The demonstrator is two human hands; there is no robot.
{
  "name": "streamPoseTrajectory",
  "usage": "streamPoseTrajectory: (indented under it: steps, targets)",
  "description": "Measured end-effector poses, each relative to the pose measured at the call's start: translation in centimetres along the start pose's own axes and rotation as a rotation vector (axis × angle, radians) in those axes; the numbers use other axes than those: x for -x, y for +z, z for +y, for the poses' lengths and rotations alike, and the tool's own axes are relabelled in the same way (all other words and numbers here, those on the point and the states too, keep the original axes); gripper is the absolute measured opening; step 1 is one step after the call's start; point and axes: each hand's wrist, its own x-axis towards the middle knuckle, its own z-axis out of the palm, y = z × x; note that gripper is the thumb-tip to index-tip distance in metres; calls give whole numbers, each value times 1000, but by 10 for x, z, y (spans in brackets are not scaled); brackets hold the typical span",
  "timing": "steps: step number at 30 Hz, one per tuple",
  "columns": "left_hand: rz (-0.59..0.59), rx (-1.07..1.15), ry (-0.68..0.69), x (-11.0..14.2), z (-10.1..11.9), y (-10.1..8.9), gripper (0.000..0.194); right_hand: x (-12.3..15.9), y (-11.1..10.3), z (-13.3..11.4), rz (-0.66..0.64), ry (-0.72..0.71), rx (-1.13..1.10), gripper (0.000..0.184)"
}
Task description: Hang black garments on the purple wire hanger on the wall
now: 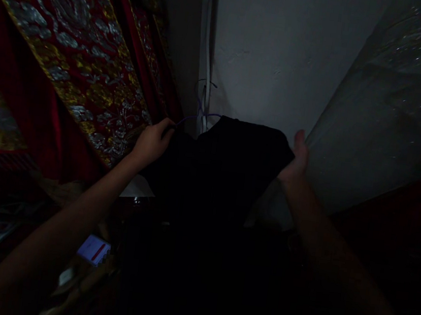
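A black shirt (228, 165) hangs on a thin purple wire hanger (190, 118) in front of me. Pinched at the garment's left shoulder is my left hand (153, 140), fingers closed on the cloth beside the hanger's arm. My right hand (296, 160) grips the other shoulder or sleeve end, thumb pointing up and the remaining fingers hidden behind the fabric. The hanger's hook (206, 83) sits near a pale vertical pipe or cable. Darkness hides the lower part of the shirt.
Red cloth embroidered in gold and silver (92, 56) hangs on the left. A pale wall (276, 58) stands ahead, with a shiny plastic sheet (406, 94) to the right. Below left, a person's hand (81, 290) is near a lit phone (94, 249).
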Motion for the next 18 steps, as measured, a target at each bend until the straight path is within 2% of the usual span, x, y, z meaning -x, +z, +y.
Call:
streamPoseTrajectory:
  steps: [2,4,5,6,8,10,11,12,13,15,17,18]
  targets:
    - [37,-20,-47,-6,1,3,22,-12,-5,-10,32,-1,50,105]
    - [87,2,-89,-12,0,7,25,-17,-7,-28,27,30,-3,105]
    - [103,35,-101,-14,0,9,29,-16,-5,-38,-19,61,-96,102]
    - [108,79,-99,-15,-1,11,33,-12,-1,-46,-115,95,-215,98]
    - [122,170,-43,-12,-2,14,35,1,12,-53,-392,149,-436,88]
    - [168,226,77,-1,-1,17,35,21,31,-45,-629,144,-508,70]
    - [195,245,148,6,1,20,36,31,43,-37,-677,112,-482,63]
    - [216,271,216,14,4,24,37,42,56,-26,-678,54,-423,62]
    - [230,310,275,22,8,30,38,52,70,-16,-643,-16,-349,69]
    - [235,430,355,35,20,46,40,70,96,0,-588,-157,-235,101]
    - [240,551,387,43,37,62,40,80,117,3,-522,-264,-194,119]
    - [237,598,392,46,46,69,40,82,125,1,-483,-298,-187,121]
